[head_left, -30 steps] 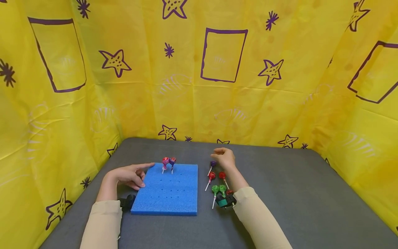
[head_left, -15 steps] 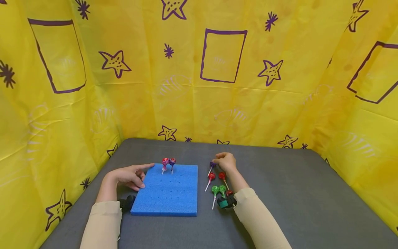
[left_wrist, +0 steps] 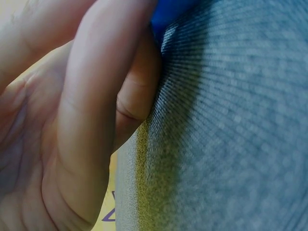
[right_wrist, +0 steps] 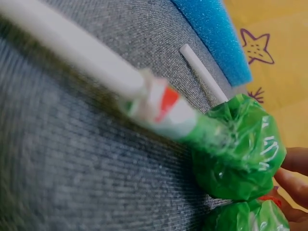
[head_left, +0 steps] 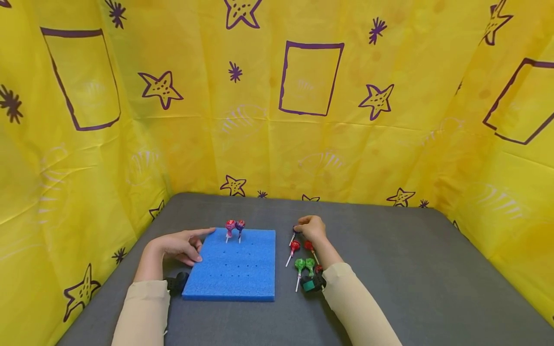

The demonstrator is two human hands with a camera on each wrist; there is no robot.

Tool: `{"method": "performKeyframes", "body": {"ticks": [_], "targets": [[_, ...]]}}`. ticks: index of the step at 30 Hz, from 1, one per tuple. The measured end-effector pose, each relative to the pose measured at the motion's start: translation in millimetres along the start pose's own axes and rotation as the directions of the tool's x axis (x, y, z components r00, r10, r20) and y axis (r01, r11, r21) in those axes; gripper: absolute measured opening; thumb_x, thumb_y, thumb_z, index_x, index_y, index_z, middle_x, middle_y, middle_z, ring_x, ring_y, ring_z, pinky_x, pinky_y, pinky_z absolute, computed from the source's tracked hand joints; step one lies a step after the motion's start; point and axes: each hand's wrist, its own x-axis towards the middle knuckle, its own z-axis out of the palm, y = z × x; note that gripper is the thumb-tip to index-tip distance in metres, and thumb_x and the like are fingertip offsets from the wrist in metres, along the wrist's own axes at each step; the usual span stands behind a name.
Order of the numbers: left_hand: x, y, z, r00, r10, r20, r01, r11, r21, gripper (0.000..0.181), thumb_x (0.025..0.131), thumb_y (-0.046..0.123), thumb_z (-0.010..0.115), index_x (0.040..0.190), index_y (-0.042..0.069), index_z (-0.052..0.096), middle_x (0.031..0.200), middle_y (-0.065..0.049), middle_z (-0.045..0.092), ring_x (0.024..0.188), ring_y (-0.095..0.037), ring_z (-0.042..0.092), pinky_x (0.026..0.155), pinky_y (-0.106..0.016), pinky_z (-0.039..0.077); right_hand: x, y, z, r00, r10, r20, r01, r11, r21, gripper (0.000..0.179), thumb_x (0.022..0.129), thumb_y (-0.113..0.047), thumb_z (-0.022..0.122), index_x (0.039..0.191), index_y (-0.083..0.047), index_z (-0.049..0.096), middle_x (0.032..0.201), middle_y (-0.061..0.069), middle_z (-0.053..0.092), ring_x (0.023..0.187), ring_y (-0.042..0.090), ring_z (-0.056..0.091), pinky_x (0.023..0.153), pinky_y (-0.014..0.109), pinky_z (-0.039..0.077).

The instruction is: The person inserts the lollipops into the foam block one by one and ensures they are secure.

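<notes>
My right hand [head_left: 312,228] pinches the head of a dark purple lollipop [head_left: 294,230] at the far end of a loose group; its white stick points toward me. In the right wrist view only some fingers [right_wrist: 296,185] show at the right edge, behind a large green lollipop [right_wrist: 240,149]. My left hand [head_left: 179,245] rests against the left side of a blue foam block [head_left: 229,286], index finger stretched to its far left corner and thumb at the side. A pink-red lollipop [head_left: 231,225] and a purple one [head_left: 240,225] stand upright in the block's back part.
Between the block and my right forearm lie red lollipops [head_left: 295,246] and green lollipops [head_left: 300,264], partly hidden by the wrist camera [head_left: 312,283]. Rows of small holes mark the foam. Yellow patterned cloth [head_left: 311,158] walls the grey table [head_left: 411,269] at the back and sides.
My right hand has come down and slightly toward me onto the purple lollipop, its fingers now covering part of the head. The left hand and the foam block have stayed put.
</notes>
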Motion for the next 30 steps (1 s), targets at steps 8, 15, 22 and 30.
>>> {"method": "performKeyframes", "body": {"ticks": [8, 15, 22, 30], "targets": [[-0.5, 0.5, -0.1, 1.000, 0.001, 0.007, -0.001, 1.000, 0.003, 0.095, 0.082, 0.013, 0.076, 0.158, 0.013, 0.019, 0.088, -0.007, 0.050, 0.071, -0.016, 0.057, 0.066, -0.026, 0.059, -3.6, -4, 3, 1.000, -0.002, 0.020, 0.002, 0.999, -0.037, 0.030, 0.079, -0.011, 0.079, 0.107, 0.000, 0.073, 0.112, 0.018, 0.071, 0.103, 0.033, 0.062, 0.089, 0.043, 0.054], [-0.2, -0.4, 0.0, 1.000, 0.006, 0.009, -0.006, 1.000, 0.005, 0.094, 0.083, 0.013, 0.075, 0.158, 0.013, 0.019, 0.088, -0.007, 0.050, 0.071, -0.016, 0.057, 0.066, -0.026, 0.059, -4.7, -3, 5, 1.000, -0.019, 0.007, 0.020, 0.998, -0.056, 0.028, 0.079, -0.011, 0.079, 0.104, 0.000, 0.074, 0.111, 0.017, 0.072, 0.104, 0.034, 0.062, 0.090, 0.043, 0.054], [-0.3, -1.8, 0.9, 1.000, 0.005, 0.011, -0.005, 1.000, 0.010, 0.095, 0.082, 0.015, 0.076, 0.158, 0.013, 0.019, 0.089, -0.007, 0.051, 0.072, -0.016, 0.058, 0.067, -0.027, 0.059, -7.0, -1, 5, 1.000, -0.008, 0.006, 0.008, 1.000, -0.007, 0.030, 0.081, -0.011, 0.077, 0.110, -0.002, 0.073, 0.115, 0.017, 0.071, 0.106, 0.034, 0.063, 0.092, 0.045, 0.054], [0.4, -1.9, -0.7, 1.000, 0.001, 0.007, -0.002, 1.000, 0.015, 0.095, 0.082, 0.015, 0.076, 0.158, 0.013, 0.020, 0.088, -0.007, 0.051, 0.071, -0.016, 0.057, 0.067, -0.026, 0.059, -14.5, -11, 4, 0.997, -0.039, -0.067, 0.046, 0.994, 0.100, 0.030, 0.083, -0.011, 0.075, 0.112, -0.004, 0.072, 0.111, 0.016, 0.071, 0.099, 0.030, 0.064, 0.080, 0.036, 0.056]]}}
